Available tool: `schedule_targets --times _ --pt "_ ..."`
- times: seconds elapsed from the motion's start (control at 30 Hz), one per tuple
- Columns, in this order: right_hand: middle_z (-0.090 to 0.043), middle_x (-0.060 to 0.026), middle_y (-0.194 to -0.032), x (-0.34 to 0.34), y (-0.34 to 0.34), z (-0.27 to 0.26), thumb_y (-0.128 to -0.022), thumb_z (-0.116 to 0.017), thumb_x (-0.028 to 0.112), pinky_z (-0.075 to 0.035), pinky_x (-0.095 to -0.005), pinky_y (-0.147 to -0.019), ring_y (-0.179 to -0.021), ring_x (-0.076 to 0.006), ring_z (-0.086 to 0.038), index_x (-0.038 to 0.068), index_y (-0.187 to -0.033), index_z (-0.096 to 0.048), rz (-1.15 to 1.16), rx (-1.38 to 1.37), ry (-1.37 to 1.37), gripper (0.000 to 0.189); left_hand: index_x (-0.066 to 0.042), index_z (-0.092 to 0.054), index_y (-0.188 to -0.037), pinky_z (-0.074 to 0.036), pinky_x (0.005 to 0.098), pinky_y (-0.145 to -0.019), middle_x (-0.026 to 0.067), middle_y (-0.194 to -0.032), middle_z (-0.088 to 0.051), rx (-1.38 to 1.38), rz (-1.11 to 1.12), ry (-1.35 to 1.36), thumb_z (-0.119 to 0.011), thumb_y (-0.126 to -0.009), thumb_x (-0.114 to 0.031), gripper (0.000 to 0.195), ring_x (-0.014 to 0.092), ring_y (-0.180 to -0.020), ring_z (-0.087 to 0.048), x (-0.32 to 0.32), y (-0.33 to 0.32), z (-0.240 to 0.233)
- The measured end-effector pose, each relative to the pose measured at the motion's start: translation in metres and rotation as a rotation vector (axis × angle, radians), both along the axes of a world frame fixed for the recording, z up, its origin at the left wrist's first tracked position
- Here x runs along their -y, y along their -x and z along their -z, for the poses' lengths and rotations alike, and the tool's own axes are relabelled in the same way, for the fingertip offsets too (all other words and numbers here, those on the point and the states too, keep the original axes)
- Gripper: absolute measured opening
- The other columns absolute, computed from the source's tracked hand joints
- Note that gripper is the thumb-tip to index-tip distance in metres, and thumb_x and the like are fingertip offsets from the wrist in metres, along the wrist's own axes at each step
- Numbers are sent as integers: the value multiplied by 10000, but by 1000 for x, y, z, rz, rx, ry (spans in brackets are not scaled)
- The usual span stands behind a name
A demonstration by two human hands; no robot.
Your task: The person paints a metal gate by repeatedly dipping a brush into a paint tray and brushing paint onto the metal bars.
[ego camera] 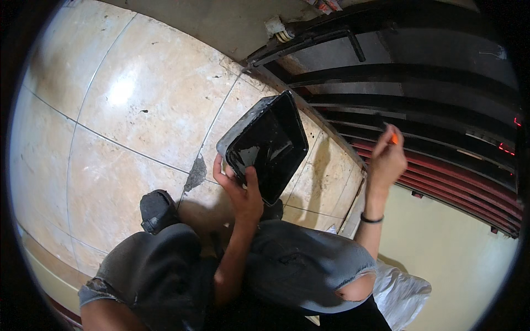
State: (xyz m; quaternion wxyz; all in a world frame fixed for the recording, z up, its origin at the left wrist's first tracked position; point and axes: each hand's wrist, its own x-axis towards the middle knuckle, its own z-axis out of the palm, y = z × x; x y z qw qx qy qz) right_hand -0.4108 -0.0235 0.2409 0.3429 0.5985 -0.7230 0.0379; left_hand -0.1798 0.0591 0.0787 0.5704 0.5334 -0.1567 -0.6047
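Observation:
My left hand (242,190) grips the near rim of a black plastic tray (265,101), thumb inside and fingers beneath. The tray is held tilted above the floor, with glossy black wet-looking paint over its inner surface. My right hand (387,161) is raised at the right, pinching a small brush with an orange handle (394,139). Motion blurs the brush, and its dark tip is hard to make out against the bars. Just past that hand is a slatted metal grille (352,99); its upper slats are black, while several lower slats (447,178) are red.
Cream floor tiles (136,95) spread to the left, one with a chipped grey patch (196,173). A pale wall (447,240) stands at the lower right, near a white plastic sack (403,289). My bent knees and a dark shoe (157,211) are below the tray.

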Motion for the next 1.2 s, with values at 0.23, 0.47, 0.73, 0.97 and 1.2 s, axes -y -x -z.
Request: schedule_targets --times 0.23,0.47,0.73,0.97,1.2 --pt "-760 -175 -917 -16 -38 3 -1028 -670 164 -579 -391 -608 -702 -315 -740 31 -1165 -723 -94 226 -102 198 7 -117 -1577 -393 377 -1112 225 -1392 -550 26 12 -8 -597 -1075 -200 725 269 -1265 -544 -3 -6 7" --pt "-758 -196 -928 -14 -3 19 -1018 -685 194 -579 -399 -594 -707 -343 -744 41 -1168 -715 -57 197 -167 216 -12 -120 -1586 -447 373 -1062 219 -1366 -548 10 39 -93 -602 -1079 -352 778 269 -1229 -559 -4 -1 1" --pt "-777 -136 -1027 -63 -23 -107 -1018 -678 101 -579 -319 -640 -765 -231 -757 43 -1214 -725 0 -2 133 210 -31 -170 -1601 -430 407 -1079 262 -1408 -491 54 23 -123 -562 -1084 -337 717 311 -1245 -531 -1 3 -5" --pt "-766 -113 -963 -67 10 -119 -1023 -679 108 -527 -293 -573 -640 -162 -709 23 -1215 -719 -13 173 80 213 23 -251 -1564 -444 433 -1088 281 -1441 -472 25 52 -265 -522 -1095 -276 619 335 -1267 -531 4 10 -22" --pt "-766 -127 -1024 -66 4 -176 -1027 -685 136 -559 -300 -588 -686 -181 -713 -21 -1230 -702 -160 -210 287 257 0 -257 -1560 -428 426 -1101 268 -1458 -453 65 49 -146 -547 -1106 -326 630 321 -1280 -509 -6 17 3"
